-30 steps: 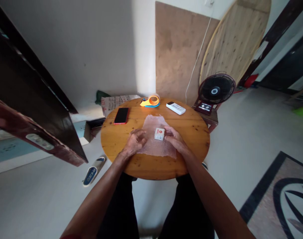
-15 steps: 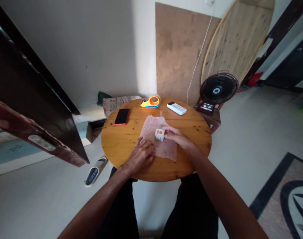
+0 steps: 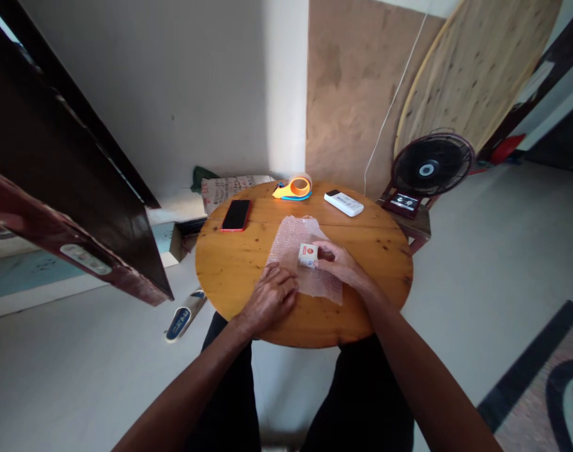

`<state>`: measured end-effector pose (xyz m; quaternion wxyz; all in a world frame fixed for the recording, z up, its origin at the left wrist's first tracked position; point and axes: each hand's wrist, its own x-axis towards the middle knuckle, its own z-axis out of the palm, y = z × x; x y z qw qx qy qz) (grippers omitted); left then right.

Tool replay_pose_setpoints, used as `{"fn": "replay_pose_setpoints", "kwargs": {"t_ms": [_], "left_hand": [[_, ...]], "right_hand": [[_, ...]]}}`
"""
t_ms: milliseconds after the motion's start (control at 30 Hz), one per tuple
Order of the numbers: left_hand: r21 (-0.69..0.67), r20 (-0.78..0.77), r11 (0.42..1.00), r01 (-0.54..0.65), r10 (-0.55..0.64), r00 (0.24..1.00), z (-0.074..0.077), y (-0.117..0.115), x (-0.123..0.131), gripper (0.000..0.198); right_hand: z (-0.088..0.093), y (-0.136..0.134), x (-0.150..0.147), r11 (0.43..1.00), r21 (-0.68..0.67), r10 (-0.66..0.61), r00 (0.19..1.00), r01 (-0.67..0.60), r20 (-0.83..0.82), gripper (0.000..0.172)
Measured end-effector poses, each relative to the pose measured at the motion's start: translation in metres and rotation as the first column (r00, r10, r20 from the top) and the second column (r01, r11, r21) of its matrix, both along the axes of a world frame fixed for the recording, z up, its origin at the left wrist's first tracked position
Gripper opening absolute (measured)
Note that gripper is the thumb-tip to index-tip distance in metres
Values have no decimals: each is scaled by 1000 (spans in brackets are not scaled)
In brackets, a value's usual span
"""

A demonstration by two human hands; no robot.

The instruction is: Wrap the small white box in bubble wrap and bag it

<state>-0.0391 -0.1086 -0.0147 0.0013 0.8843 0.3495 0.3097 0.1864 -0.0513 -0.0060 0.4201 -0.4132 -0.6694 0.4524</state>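
A small white box (image 3: 307, 255) with a red emblem sits on a sheet of pinkish bubble wrap (image 3: 286, 242), which lies on the round wooden table (image 3: 385, 276). My right hand (image 3: 340, 263) grips the box at its right side, fingers at the far corner and thumb at the near one. At the sheet's near left edge, my left hand (image 3: 273, 292) rests with its fingers bent and close together on the wrap; the fingertips are partly hidden.
Along the table's far side are a red-edged phone (image 3: 236, 215), an orange and blue tape dispenser (image 3: 298, 188) and a white handheld device (image 3: 344, 203). A dark fan (image 3: 430, 166) stands beyond the right edge. A door (image 3: 74, 163) stands at left, near a slipper (image 3: 180, 320).
The view has shifted, so the table things appear farther right. My right thumb has come down to the box's near corner. My left hand stays on the wrap's edge.
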Motion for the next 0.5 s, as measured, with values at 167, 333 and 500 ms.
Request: {"fn": "replay_pose_setpoints", "kwargs": {"t_ms": [167, 333, 500], "left_hand": [[-25, 48, 1000, 16, -14, 999, 4, 1, 1, 11], [-148, 166, 988, -47, 71, 984, 30, 23, 9, 9], [-446, 271, 890, -98, 239, 932, 44, 65, 26, 6]], "right_hand": [[-5, 0, 1, 998, 1, -56, 998, 56, -11, 52], [4, -5, 8, 974, -155, -189, 973, 168, -132, 48], [18, -11, 12, 980, -189, -136, 917, 68, -375, 55]]}}
